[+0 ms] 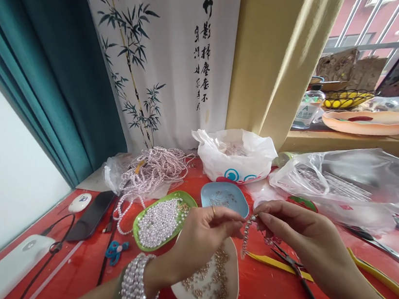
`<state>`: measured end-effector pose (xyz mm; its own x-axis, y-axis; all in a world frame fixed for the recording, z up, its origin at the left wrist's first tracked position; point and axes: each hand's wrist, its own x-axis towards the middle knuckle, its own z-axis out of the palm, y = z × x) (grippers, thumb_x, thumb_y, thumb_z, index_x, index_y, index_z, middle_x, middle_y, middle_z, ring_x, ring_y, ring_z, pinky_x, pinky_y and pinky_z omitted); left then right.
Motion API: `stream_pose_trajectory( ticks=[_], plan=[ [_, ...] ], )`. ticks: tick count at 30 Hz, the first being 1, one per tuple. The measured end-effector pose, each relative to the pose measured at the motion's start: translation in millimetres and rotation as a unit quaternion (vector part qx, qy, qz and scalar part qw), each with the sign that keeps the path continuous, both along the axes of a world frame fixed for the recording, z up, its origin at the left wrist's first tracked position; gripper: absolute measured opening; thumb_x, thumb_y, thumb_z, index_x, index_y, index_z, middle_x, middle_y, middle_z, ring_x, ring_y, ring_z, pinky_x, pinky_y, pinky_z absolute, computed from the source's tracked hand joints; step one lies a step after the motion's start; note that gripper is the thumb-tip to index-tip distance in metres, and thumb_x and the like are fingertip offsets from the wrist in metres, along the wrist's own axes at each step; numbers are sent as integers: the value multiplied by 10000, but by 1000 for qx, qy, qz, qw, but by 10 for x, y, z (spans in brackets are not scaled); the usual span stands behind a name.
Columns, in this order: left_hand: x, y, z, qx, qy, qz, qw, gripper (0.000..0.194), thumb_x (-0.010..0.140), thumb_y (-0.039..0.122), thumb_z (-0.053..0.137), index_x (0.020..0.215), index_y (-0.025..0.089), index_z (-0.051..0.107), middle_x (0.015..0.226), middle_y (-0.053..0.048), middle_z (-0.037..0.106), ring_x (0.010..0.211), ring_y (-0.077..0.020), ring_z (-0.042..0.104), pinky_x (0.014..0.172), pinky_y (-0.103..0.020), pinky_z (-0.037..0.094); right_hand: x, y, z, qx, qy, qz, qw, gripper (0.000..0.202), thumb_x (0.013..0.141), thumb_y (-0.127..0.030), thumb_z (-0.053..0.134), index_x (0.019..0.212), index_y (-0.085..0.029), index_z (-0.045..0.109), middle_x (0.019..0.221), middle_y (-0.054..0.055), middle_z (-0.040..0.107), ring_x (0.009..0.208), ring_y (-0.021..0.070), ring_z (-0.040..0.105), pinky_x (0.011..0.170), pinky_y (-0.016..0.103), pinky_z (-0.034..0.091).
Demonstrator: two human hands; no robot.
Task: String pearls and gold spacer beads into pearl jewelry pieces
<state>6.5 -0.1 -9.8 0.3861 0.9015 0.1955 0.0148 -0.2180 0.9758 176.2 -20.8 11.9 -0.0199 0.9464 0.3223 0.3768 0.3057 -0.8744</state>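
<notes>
My left hand (pixel 210 231), with a pearl bracelet (pixel 138 286) on its wrist, has its fingers pinched at one side of a short beaded strand (pixel 246 235). The fingertips of my right hand (pixel 293 223) are closed on the strand's upper end, and the rest hangs down between the hands. Below my left hand sits a white dish (pixel 232 263) with small gold beads. A green tray (pixel 142 247) of pearl beads lies behind my left wrist. Just beyond the hands is a blue dish (pixel 222 188) with small pieces in it.
Pliers (pixel 291 265) and yellow tweezers (pixel 269 262) lie beneath my right hand. Pearl strands (pixel 154 170) are heaped at the back left, near a phone (pixel 90 215). A white bag (pixel 239 159) and a clear bag (pixel 358 182) stand behind. More tools (pixel 389 252) lie at right.
</notes>
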Motion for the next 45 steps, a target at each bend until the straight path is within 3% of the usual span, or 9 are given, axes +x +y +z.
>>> stream_pose_trajectory(
  ticks=[6, 12, 14, 17, 22, 27, 32, 37, 45],
  plan=[
    [-37, 8, -45, 247, 109, 46, 962, 144, 789, 148, 550, 832, 119, 684, 718, -64, 694, 659, -139, 618, 631, -251, 468, 77, 9, -42, 139, -162, -48, 976, 99, 712, -158, 532, 694, -200, 620, 609, -18, 642, 528, 113, 591, 513, 194, 475],
    [-57, 65, -84, 279, 142, 33, 949, 142, 812, 169, 525, 802, 133, 661, 699, -43, 676, 644, -132, 598, 623, -251, 448, 133, 60, -32, 334, -328, -100, 878, 119, 743, -121, 480, 708, -183, 576, 599, -7, 619, 513, 111, 574, 514, 209, 445],
    [-61, 86, -84, 270, 148, 20, 951, 151, 820, 180, 513, 801, 137, 656, 670, -32, 663, 626, -128, 586, 631, -254, 448, 145, 78, -18, 351, -355, -110, 859, 128, 755, -121, 465, 703, -187, 560, 605, 5, 614, 541, 126, 578, 556, 233, 448],
    [-66, 109, -52, 214, 153, 5, 965, 160, 817, 195, 510, 793, 136, 657, 657, -27, 643, 612, -123, 574, 622, -250, 458, 165, 75, 20, 271, -327, -108, 899, 110, 733, -135, 476, 685, -205, 546, 578, -6, 590, 509, 125, 544, 533, 243, 435],
    [-47, 97, 36, 117, 109, -7, 987, 237, 754, 242, 596, 972, 155, 630, 976, -69, 643, 899, -165, 579, 808, -293, 455, 157, 13, 83, 105, -236, -47, 965, 113, 741, -194, 500, 655, -210, 571, 521, -26, 567, 475, 120, 508, 475, 239, 411],
    [18, 61, -24, 7, 54, -26, 998, 236, 730, 335, 628, 883, 165, 684, 877, -54, 696, 816, -163, 617, 754, -279, 474, 76, -30, 69, 63, -203, -12, 977, 131, 749, -206, 504, 670, -209, 609, 586, -6, 618, 544, 136, 546, 498, 238, 423],
    [41, 51, -56, -47, 17, -14, 999, 161, 703, 301, 658, 776, 172, 719, 780, -49, 717, 727, -156, 631, 671, -254, 485, 75, -6, 53, 35, -142, 1, 989, 163, 764, -294, 523, 715, -203, 650, 624, 11, 654, 557, 146, 576, 504, 240, 455],
    [32, 43, -24, -61, -2, -7, 998, 140, 692, 293, 669, 739, 172, 724, 761, -50, 720, 718, -151, 632, 669, -243, 483, 69, 0, 60, -2, -97, -4, 995, 174, 756, -328, 545, 751, -192, 653, 678, 37, 665, 585, 157, 584, 522, 251, 473],
    [29, 61, -96, -39, 10, -22, 999, 199, 715, 336, 647, 798, 167, 712, 774, -60, 717, 727, -164, 639, 666, -261, 497, 61, 8, 10, 10, -139, 22, 990, 132, 754, -287, 535, 694, -200, 615, 618, 22, 616, 550, 142, 548, 487, 244, 450]
  ],
)
